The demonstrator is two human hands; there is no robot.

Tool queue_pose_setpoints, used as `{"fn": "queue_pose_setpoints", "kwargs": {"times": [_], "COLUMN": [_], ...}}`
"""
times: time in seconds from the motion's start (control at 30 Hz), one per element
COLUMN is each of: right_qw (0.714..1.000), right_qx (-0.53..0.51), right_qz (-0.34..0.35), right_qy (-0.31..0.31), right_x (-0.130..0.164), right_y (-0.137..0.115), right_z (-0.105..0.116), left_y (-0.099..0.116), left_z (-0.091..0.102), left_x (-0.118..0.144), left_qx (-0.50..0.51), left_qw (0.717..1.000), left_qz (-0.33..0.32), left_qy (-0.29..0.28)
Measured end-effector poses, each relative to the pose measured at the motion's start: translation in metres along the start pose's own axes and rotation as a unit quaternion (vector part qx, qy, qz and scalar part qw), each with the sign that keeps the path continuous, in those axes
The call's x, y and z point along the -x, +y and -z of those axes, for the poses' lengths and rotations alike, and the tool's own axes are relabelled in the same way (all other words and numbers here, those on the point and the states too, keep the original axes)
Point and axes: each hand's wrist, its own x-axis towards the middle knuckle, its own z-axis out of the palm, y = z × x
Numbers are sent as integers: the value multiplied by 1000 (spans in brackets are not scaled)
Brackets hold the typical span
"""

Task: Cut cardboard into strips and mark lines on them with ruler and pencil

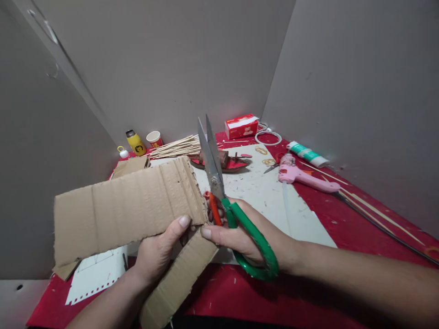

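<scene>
My left hand [159, 253] is closed on a wide piece of corrugated cardboard [116, 210], thumb on top near its right end. A narrow cardboard strip [180, 283] slants down toward me from that corner; whether it is still joined there I cannot tell. Pinched under the thumb of my right hand [236, 233] is the strip's upper end. The same hand carries scissors with green handles [257, 240], their blades pointing up and slightly apart. An orange part shows beside the handle. My right fingers are mostly hidden behind the cardboard.
Behind the cardboard, a small boat model [222, 162] and a bundle of thin sticks [178, 147] lie on the red-covered table. A pink glue gun [305, 177], green-white tube [307, 154] and tissue box [242, 126] stand right. A yellow bottle [136, 143] and paper cup [154, 139] stand back left.
</scene>
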Motion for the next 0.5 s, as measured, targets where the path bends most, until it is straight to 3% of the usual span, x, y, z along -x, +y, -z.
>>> {"fn": "queue_pose_setpoints", "kwargs": {"times": [0.13, 0.3, 0.5], "right_qw": [999, 999, 996], "right_qx": [-33, -28, -42], "right_qz": [-7, -18, -32], "right_qy": [-26, 16, 77], "right_x": [-1, -3, -5], "right_y": [11, 29, 43], "right_z": [3, 8, 7], "left_y": [-3, -6, -14], "left_z": [-3, -2, 4], "left_x": [2, 1, -7], "left_qx": [-16, -80, -73], "left_qw": [1000, 996, 997], "left_qz": [-6, -31, -5], "left_qy": [5, 40, -13]}}
